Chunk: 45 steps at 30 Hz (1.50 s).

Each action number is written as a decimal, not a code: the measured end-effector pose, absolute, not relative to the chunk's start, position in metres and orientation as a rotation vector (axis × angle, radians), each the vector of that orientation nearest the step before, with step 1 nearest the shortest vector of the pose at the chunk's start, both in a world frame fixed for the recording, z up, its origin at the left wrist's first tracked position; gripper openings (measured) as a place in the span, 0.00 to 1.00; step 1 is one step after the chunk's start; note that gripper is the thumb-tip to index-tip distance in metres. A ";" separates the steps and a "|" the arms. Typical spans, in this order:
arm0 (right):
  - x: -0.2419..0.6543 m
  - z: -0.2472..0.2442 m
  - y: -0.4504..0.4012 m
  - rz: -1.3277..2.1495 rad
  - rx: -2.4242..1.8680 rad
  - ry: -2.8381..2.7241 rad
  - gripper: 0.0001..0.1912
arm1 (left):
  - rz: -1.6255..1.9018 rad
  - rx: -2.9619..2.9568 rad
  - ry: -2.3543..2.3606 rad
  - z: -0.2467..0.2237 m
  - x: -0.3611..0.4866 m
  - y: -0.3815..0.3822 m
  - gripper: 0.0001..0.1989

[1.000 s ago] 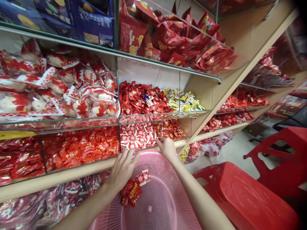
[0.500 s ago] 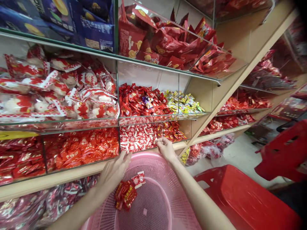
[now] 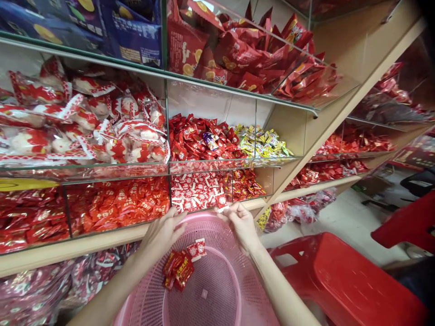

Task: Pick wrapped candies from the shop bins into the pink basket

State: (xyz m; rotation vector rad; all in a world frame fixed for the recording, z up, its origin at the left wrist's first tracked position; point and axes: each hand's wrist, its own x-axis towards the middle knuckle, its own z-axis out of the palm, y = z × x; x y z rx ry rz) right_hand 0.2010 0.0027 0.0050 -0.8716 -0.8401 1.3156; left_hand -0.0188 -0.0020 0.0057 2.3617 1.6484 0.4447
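Note:
My right hand (image 3: 243, 226) pinches a small red-and-white wrapped candy (image 3: 222, 202) by its edge, over the far rim of a pink plastic basket (image 3: 214, 219). My left hand (image 3: 165, 230) is at the basket's left far rim, its fingers loosely stretched and apart, holding nothing. Whether it touches the rim I cannot tell. Inside the basket lie several red-and-gold packets (image 3: 181, 270) and a red-and-white candy (image 3: 196, 249). Just beyond both hands is a shelf bin of matching red-and-white candies (image 3: 197, 189).
Orange-red packets (image 3: 125, 201) fill the bin on the left; red-and-gold candies (image 3: 246, 183) lie to the right. Above are bagged red-and-white sweets (image 3: 84, 117) behind clear panels. A red plastic stool (image 3: 353, 276) stands at the right, beside the wooden shelf edge (image 3: 102, 244).
My right hand has drawn back slightly from the bin, and the candy in its fingers now shows clearly. My left hand has shifted a little left, its fingers spreading.

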 end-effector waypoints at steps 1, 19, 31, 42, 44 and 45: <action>0.201 0.005 0.002 1.316 -0.875 -0.840 0.14 | 0.442 2.353 1.646 0.006 -0.019 -0.002 0.21; 0.203 0.006 -0.009 1.223 -1.074 -1.677 0.02 | 0.455 2.358 1.656 0.010 -0.016 -0.003 0.20; 0.205 -0.033 -0.003 1.356 -1.147 -2.121 0.06 | 0.459 2.386 1.647 0.012 -0.016 -0.004 0.18; 0.179 -0.036 -0.001 0.786 -1.197 -2.247 0.10 | 0.470 2.411 1.649 0.007 -0.017 -0.003 0.19; 0.177 -0.035 -0.003 0.715 -1.232 -2.264 0.10 | 0.455 2.418 1.659 0.007 -0.016 -0.002 0.19; 0.177 -0.034 -0.004 0.680 -1.246 -2.273 0.10 | 0.446 2.419 1.669 0.007 -0.016 -0.002 0.19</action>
